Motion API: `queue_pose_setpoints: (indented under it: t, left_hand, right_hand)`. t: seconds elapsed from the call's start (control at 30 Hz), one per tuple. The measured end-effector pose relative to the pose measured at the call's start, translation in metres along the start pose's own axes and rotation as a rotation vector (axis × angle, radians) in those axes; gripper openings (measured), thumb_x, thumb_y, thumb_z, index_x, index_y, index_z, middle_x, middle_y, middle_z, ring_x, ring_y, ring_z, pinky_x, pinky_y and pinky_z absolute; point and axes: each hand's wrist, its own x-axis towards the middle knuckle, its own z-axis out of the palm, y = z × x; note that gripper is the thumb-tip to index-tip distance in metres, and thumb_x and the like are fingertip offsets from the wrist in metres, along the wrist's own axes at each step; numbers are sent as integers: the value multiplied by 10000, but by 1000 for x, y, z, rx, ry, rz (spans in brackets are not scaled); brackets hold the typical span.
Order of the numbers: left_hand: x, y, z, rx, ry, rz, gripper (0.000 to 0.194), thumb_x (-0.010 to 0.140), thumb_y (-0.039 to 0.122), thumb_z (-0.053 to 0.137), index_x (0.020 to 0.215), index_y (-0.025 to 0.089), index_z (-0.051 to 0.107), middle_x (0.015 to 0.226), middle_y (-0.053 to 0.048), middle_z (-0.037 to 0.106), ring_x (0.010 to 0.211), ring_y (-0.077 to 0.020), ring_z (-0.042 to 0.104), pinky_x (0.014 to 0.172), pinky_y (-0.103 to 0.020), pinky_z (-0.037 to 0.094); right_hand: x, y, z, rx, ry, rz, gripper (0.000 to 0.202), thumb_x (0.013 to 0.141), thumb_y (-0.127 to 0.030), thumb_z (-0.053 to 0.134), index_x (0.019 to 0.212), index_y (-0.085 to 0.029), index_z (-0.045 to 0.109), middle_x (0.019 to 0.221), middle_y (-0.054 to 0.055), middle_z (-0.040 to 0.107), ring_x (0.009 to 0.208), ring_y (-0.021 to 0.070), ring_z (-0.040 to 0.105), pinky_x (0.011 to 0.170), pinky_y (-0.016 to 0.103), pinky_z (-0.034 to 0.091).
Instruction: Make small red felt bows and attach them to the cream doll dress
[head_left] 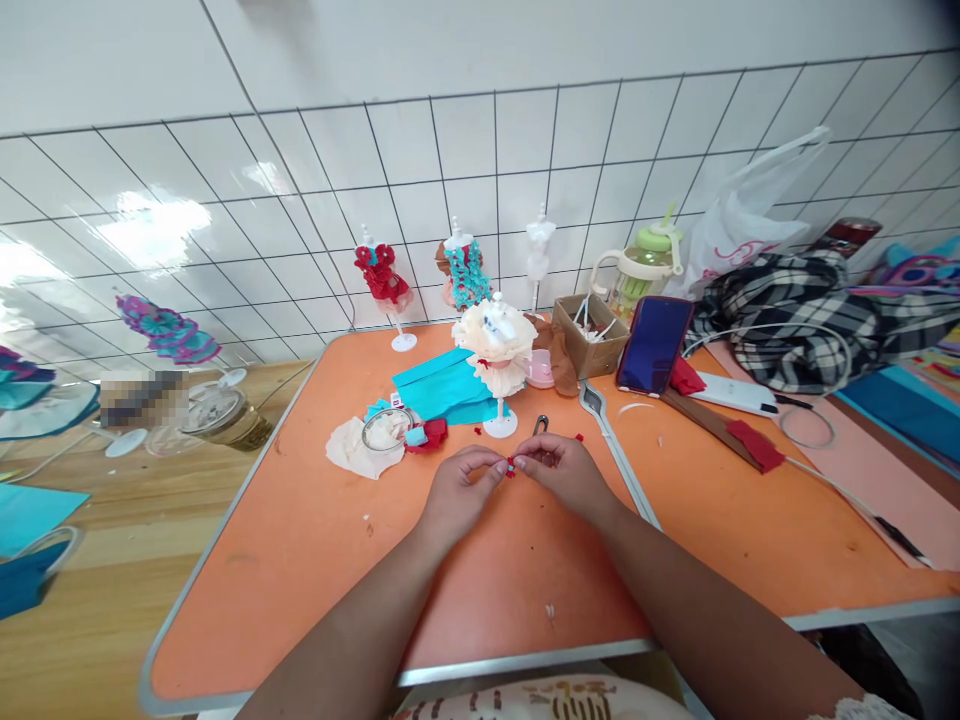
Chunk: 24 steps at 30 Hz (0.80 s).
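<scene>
orange table [315, 560] bears mannequins, a phone [654, 344], a cardboard box [592, 345].

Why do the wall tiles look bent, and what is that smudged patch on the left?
Head view: the wide lens bows the tiled wall lines; bright glare sits on the tiles at left; a pixelated patch hides something; both hands and the orange table look sharp.

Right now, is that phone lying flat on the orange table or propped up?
Propped up. The phone stands tilted, its top edge leaning back against the cardboard box, its bottom edge resting on the orange table. Its screen looks dark.

Orange table [315, 560] bears teal paper [442, 385] (perhaps crepe), phone [654, 345].
</scene>
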Motion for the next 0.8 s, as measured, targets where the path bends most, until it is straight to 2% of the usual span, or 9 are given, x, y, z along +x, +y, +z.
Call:
queue_pose_setpoints:
  t: [0.07,0.2,0.33,0.47,0.57,0.7,0.8]
  left_hand:
    - [0,0,0,-10,-12,2,229,825,347,560,770,183,710,845,-54,694,828,-181,629,803,-298,480]
    - [0,0,-1,-41,28,-2,284,859,382,513,993,206,692,985,-60,696,953,-204,624,872,-332,466]
    - [1,-1,-2,74,73,74,164,791,336,619,843,204,704,885,-46,696,862,-188,630,811,-306,478]
    - [1,-1,-2,64,137,48,146,790,309,618,744,184,676,781,-34,683,758,-164,623,734,-277,483]
    - [1,-2,-1,-17,168,16,172,805,321,597,748,167,651,771,-40,673,736,-157,614,700,-267,486]
    - [1,-3,1,-88,192,-26,199,801,340,600,744,153,637,748,-38,653,708,-149,600,670,-258,482]
    - [1,-2,1,-182,163,-73,245,814,384,578,811,150,652,796,-48,657,753,-159,611,700,-270,498]
  right_hand:
    - [0,1,0,23,-3,4,184,761,-342,617,796,-162,635,754,32,663,691,145,590,647,270,463]
    - [0,0,2,-90,5,-35,153,788,-315,579,799,-172,631,768,18,636,688,131,563,634,257,447]
    - [-2,-2,5,-197,35,-88,129,780,-298,596,785,-187,660,748,18,631,671,131,543,613,251,429]
    - [-4,-2,12,-174,105,-67,145,775,-318,601,766,-181,647,752,23,624,634,128,531,577,247,422]
    - [-5,0,17,-147,126,-33,162,793,-340,571,774,-186,618,747,18,616,618,125,528,561,242,424]
    - [-7,3,23,-80,82,19,164,835,-357,506,810,-201,549,646,-25,563,555,114,535,520,226,415]
    - [-7,5,23,-55,74,27,166,845,-366,490,820,-207,530,611,-36,536,539,113,539,494,217,402]
